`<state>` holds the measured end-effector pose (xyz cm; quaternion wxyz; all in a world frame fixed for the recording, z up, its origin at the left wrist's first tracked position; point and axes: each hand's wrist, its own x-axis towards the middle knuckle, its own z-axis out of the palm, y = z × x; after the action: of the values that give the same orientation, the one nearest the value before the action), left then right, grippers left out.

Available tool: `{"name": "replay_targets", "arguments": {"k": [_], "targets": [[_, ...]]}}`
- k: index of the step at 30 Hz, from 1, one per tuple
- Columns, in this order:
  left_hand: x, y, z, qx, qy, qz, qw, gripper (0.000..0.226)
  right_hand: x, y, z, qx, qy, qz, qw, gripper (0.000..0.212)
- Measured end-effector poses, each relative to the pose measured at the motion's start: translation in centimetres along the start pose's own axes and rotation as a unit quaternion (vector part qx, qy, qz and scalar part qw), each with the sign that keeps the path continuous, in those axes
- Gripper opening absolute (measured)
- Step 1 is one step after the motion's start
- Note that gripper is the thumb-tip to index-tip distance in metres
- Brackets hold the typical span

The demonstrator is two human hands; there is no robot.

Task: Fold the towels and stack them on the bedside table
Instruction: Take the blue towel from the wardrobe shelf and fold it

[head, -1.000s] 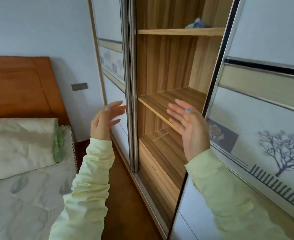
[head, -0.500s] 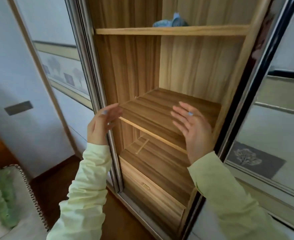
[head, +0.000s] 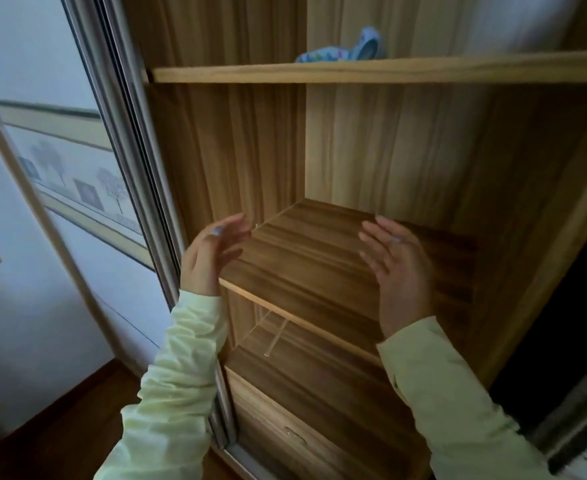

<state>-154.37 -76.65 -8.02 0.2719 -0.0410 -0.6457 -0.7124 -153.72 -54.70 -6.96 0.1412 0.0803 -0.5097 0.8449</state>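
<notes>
An open wooden wardrobe (head: 389,150) is seen from close, with its sliding door (head: 77,161) pushed to the left side. Both hands are raised in front of the middle shelf (head: 319,271), and nothing is held in them. The left hand (head: 209,258) is kept near the left wall of the wardrobe, at the front corner of the shelf, with the fingers spread and slightly curled; whether it touches the wood cannot be told. The right hand (head: 399,271) is held above the right part of the same shelf, the palm turned toward the left and the fingers apart. The two hands are well apart from each other, with the bare shelf board visible between them. Pale green sleeves (head: 181,375) are worn on both arms. On the upper shelf (head: 354,72) a small blue patterned cloth item (head: 347,51) is seen — only its top shows over the shelf edge, so it cannot be said if it is one of the towels. No other towel is visible in the view. Under the middle shelf a lower compartment is seen, and below it a drawer (head: 285,427) with a small handle. At the lower left a dark wooden floor (head: 60,427) is shown — beside it a pale wall.
</notes>
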Motion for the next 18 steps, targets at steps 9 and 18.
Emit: {"name": "replay_targets", "arguments": {"k": [9,18], "targets": [[4.9,-2.3,2.6,-0.041,-0.062,-0.018,0.997,0.033,3.0,-0.3,-0.7,-0.048,0.040,-0.022,0.998,0.035],[9.5,-3.2,4.5,-0.078,-0.186,-0.010,0.979,0.034,3.6,-0.4,-1.0,-0.061,0.130,-0.078,0.987,0.034]]}}
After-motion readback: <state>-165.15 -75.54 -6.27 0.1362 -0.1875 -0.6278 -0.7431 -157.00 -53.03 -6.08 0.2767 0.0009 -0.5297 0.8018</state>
